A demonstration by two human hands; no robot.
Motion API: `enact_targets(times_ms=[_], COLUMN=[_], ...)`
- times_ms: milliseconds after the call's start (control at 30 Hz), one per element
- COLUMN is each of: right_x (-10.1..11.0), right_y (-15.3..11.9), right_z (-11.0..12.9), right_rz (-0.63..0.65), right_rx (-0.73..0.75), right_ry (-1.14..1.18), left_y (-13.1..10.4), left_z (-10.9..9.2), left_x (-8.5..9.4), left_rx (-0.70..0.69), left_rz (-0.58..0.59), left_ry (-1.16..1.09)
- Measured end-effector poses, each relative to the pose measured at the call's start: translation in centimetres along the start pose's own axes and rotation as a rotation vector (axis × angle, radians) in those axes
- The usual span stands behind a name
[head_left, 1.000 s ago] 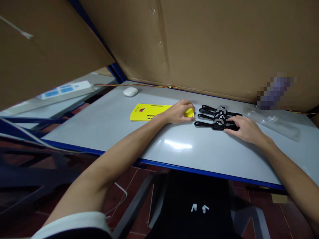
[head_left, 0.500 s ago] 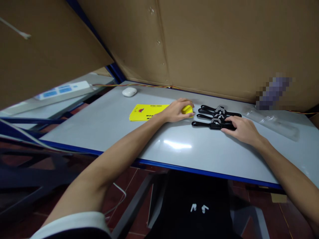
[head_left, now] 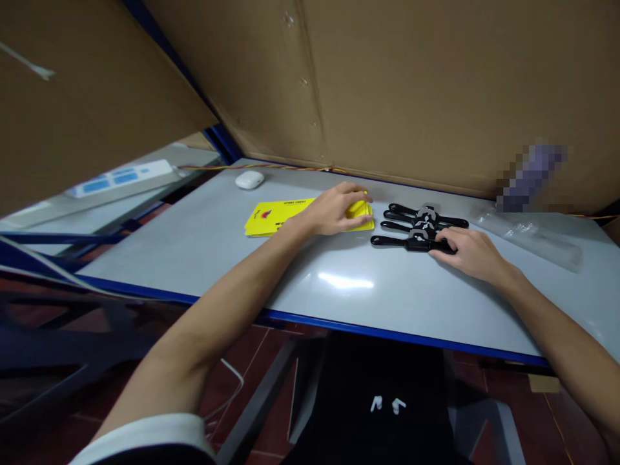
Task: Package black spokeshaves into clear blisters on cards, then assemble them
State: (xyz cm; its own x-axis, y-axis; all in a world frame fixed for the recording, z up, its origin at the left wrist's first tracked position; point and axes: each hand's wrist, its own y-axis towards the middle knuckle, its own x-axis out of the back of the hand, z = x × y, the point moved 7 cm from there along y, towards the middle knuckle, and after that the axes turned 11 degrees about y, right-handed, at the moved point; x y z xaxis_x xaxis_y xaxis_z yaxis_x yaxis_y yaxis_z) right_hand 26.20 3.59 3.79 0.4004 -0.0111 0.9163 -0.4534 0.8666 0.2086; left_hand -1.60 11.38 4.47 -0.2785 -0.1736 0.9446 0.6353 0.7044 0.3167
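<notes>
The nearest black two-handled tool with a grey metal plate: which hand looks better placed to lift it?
Probably the right hand, whose thumb and fingers are at the right end of the nearest black two-handled tool; the left hand is at the flat yellow printed cards.

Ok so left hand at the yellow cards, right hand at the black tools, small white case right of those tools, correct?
Not quite: the head view shows the small white case left of the black tools. The left hand is at the yellow cards and the right hand at those tools, as you said.
</notes>
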Motion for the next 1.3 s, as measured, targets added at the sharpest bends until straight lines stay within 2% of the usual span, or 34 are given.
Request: enact_targets(times_ms=[133,233,500,700,1000,1300], right_x=[-0.1,0.1,0.3,0.7,0.8,0.6], right_y=[0.2,0.3,0.2,0.2,0.2,0.2], right_z=[0.0,0.2,-1.1,-1.1,-1.2,-1.5], right_rz=[0.028,0.035,0.128,0.073,0.103,0.089], right_rx=[-0.020,-0.015,-0.080,-0.043,-0.199,-0.210], right_ry=[0.001,-0.003,0.051,0.015,-0.036,-0.031], left_y=[0.0,0.0,-0.4,-0.3,-0.1,0.2], left_z=[0.0,0.1,0.6,0.3,0.1,-0.3], left_x=[-1.3,-1.9,-1.9,-1.8,-2.2,-3.1], left_rx=[-0.018,-0.021,-0.027,0.001,-0.014,-0.105], left_rz=[0.118,0.158,0.154,0.147,0.117,0.120], left_ry=[0.019,0.009,0.009,0.009,-0.005,0.042])
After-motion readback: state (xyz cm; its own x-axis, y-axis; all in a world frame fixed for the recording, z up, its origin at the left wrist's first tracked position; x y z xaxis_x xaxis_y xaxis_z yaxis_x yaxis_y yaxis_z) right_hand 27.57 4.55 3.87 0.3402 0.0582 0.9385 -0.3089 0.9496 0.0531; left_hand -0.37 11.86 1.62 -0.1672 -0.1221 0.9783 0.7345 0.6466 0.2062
